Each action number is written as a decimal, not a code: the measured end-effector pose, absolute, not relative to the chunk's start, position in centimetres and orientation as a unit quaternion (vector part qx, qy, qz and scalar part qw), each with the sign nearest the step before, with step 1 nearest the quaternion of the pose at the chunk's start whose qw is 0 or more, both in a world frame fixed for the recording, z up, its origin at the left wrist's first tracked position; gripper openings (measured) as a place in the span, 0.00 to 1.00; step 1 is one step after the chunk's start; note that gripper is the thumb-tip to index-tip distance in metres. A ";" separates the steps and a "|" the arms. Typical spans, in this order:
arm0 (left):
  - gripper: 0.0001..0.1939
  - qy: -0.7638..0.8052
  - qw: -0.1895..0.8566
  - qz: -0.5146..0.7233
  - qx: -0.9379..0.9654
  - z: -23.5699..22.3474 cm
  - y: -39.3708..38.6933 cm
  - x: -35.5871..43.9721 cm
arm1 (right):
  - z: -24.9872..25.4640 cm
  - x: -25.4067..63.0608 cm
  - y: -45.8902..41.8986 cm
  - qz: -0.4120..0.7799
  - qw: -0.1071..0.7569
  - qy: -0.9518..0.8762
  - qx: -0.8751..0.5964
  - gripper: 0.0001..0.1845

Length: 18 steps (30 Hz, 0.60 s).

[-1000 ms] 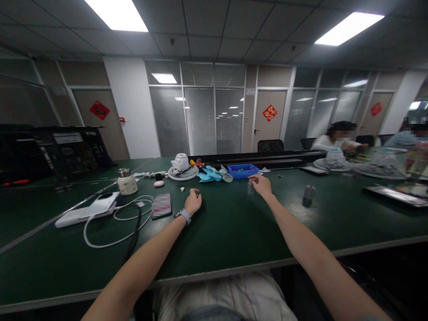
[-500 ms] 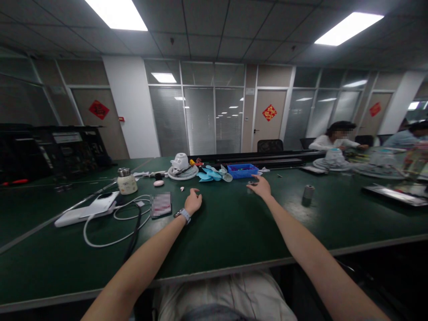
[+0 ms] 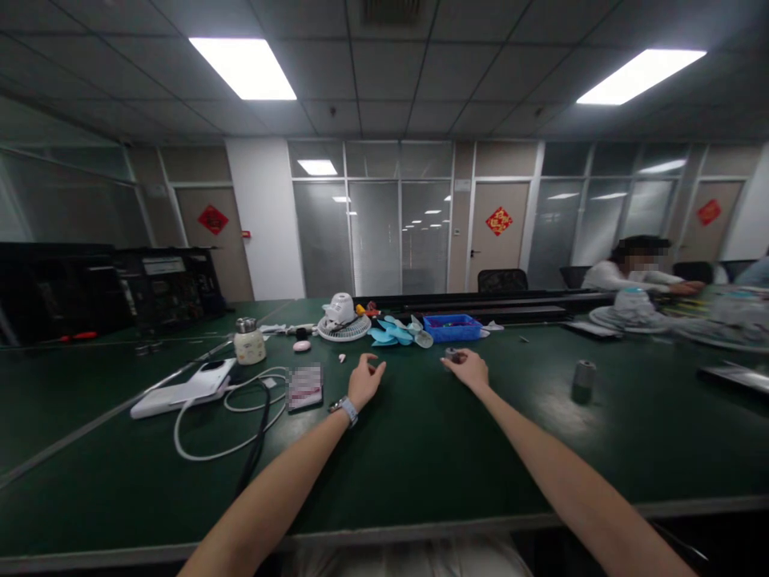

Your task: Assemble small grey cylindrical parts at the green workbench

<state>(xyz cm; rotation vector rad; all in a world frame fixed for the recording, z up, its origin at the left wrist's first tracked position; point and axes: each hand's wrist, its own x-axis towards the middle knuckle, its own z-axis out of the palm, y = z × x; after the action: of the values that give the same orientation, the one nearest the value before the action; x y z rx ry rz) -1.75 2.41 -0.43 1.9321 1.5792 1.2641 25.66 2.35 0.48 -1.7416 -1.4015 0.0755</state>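
My right hand (image 3: 468,369) rests on the green table (image 3: 420,433) with its fingers curled round a small grey cylinder (image 3: 450,353). My left hand (image 3: 365,380), with a watch on the wrist, lies on the table a little to the left, fingers loosely curled and holding nothing. Beyond the hands sit a blue tray (image 3: 452,327), light blue fan blades (image 3: 396,331) and a white fan part (image 3: 342,319).
A phone (image 3: 304,387), a white cable (image 3: 228,417), a white flat device (image 3: 180,389) and a small jar (image 3: 248,343) lie to the left. A grey cylinder (image 3: 582,378) stands to the right. A person (image 3: 630,272) sits at the far right.
My right hand has drawn back toward me from the blue tray with the small cylinder. The view has tilted and shifted; my left hand has barely moved.
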 end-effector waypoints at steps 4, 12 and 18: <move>0.25 0.467 0.170 0.487 0.718 0.0 1.3 -0.1 | 0.2 18.3 1.2 0.094 0.445 -0.662 -0.595 0.20; 0.19 0.490 0.138 0.472 0.720 0.9 0.5 0.7 | -0.3 13.6 -0.3 0.080 0.414 -0.700 -0.577 0.15; 0.19 0.485 0.169 0.459 0.725 1.0 1.1 0.3 | -0.6 13.7 -0.3 0.087 0.407 -0.697 -0.584 0.18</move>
<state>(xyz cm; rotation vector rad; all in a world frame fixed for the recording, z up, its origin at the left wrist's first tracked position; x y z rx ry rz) 0.27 1.14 0.96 2.0616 1.3793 1.3042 13.68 -0.32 -0.58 -1.4731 -1.7574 0.2195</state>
